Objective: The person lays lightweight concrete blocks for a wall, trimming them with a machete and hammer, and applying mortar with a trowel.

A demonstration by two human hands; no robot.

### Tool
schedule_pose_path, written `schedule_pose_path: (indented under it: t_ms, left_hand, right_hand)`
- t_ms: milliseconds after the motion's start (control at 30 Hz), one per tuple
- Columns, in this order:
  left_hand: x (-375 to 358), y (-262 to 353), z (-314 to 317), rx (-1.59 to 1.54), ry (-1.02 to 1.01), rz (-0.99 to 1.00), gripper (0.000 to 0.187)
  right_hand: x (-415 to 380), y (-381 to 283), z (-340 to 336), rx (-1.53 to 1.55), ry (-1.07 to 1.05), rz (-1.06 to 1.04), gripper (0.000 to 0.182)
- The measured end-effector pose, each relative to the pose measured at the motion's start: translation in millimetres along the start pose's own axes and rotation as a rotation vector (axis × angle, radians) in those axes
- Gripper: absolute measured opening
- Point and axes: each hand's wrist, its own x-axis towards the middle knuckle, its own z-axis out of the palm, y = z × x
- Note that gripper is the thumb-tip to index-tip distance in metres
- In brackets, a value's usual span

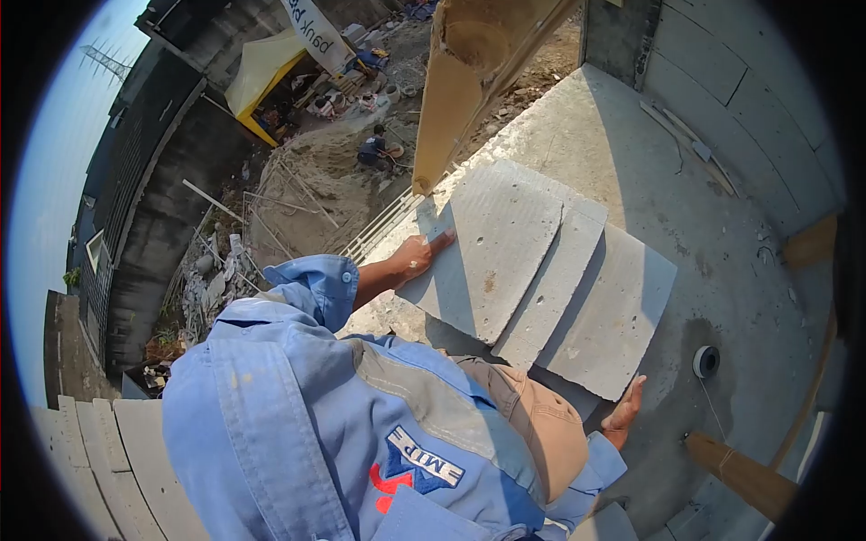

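Several flat grey blocks [505, 252] are in front of my body, overlapping like steps. My left hand [417, 256] grips the left edge of the blocks, its fingers partly on the top face. At the lower right corner, my right hand [624, 413] presses against the edge with its palm and fingers, partly hidden beneath. The blocks are held between both hands. Blue sleeves cover my arms, and brown cloth [541, 406] lies close below the blocks.
A wooden beam [460, 90] rises beyond the blocks. On the concrete floor [704, 298] are a round roll [706, 362] with string and thin strips [690, 144] by the block wall [740, 90]. Far below, another person [374, 149] crouches near a yellow canopy [266, 77].
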Motion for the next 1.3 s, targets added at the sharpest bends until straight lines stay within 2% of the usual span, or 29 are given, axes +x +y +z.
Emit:
schedule_pose_path:
  t_ms: [133,200,233,300,367,400,433,467,533,600,633,667,733,767,800,833,900,967,1000,1067,1100,1133,1200,1300]
  left_hand:
    - [-7,10,2,-0.008,-0.001,-0.016,0.088]
    - [-6,9,1,0.048,0.027,0.026,0.083]
    - [1,1,1,0.072,0.061,0.071,0.084]
    - [22,-22,0,0.106,0.158,0.121,0.086]
    - [18,-20,-1,-0.061,0.081,0.053,0.084]
    - [36,-37,-8,-0.107,0.045,0.099,0.081]
    - [43,-37,-9,-0.107,-0.070,0.048,0.079]
    - [41,-36,-2,-0.063,-0.216,-0.039,0.076]
    - [32,-49,30,0.115,-0.447,-0.221,0.072]
    - [13,-75,67,0.323,-0.484,-0.245,0.068]
    - [13,-73,79,0.389,-0.408,-0.112,0.066]
    - [15,-50,94,0.428,-0.299,0.129,0.065]
    - [-2,28,138,0.444,-0.106,0.805,0.061]
    - [-20,69,166,0.416,-0.075,1.092,0.059]
    - [-41,105,191,0.387,-0.091,1.315,0.058]
    - [-70,132,220,0.343,-0.152,1.515,0.056]
    - [-126,162,270,0.314,-0.404,1.775,0.053]
    - [-171,172,313,0.395,-0.734,1.832,0.051]
    - [-189,170,333,0.511,-0.874,1.792,0.057]
    - [-228,161,368,0.759,-1.119,1.741,0.064]
    - [-251,151,383,0.889,-1.222,1.736,0.065]
    - [-270,140,395,1.067,-1.303,1.798,0.067]
    - [-302,116,411,1.404,-1.461,1.860,0.069]
    - [-337,81,428,1.759,-1.607,1.879,0.069]
  right_hand:
    - [3,10,0,-0.253,0.071,-0.116,0.079]
    - [4,6,-15,-0.250,-0.055,0.035,0.080]
    - [-9,-8,-5,-0.250,-0.121,-0.034,0.083]
    - [-40,-34,-14,-0.591,-0.081,0.100,0.087]
    - [-87,-54,-23,-0.896,-0.046,0.164,0.093]
    - [-109,-58,-47,-1.133,-0.054,0.151,0.095]
    - [-146,-71,-44,-1.195,0.050,0.222,0.091]
    - [-180,-67,-59,-1.118,0.152,0.296,0.090]
    - [-258,-56,-80,-1.018,0.385,0.307,0.087]
    - [-328,-33,-80,-0.916,0.691,0.260,0.085]
    - [-359,-5,-79,-0.765,0.829,0.186,0.084]
    - [-387,28,-73,-0.635,0.945,0.093,0.082]
    - [-425,87,-39,-0.364,1.102,0.074,0.077]
    - [-433,128,-18,-0.161,1.195,-0.016,0.069]
    - [-435,158,7,-0.015,1.309,-0.089,0.061]
    - [-439,180,31,0.109,1.370,-0.050,0.055]
    - [-439,242,63,0.165,1.522,-0.049,0.050]
    - [-472,234,79,0.164,1.624,-0.021,0.049]
    - [-487,234,87,0.131,1.701,0.015,0.047]
    - [-522,258,74,0.022,1.928,0.038,0.049]
    - [-540,282,61,-0.050,2.042,0.114,0.050]
    - [-555,308,46,-0.128,2.149,0.190,0.052]
    - [-585,337,21,-0.202,2.231,0.352,0.060]
    - [-606,349,-13,-0.005,2.237,0.338,0.065]
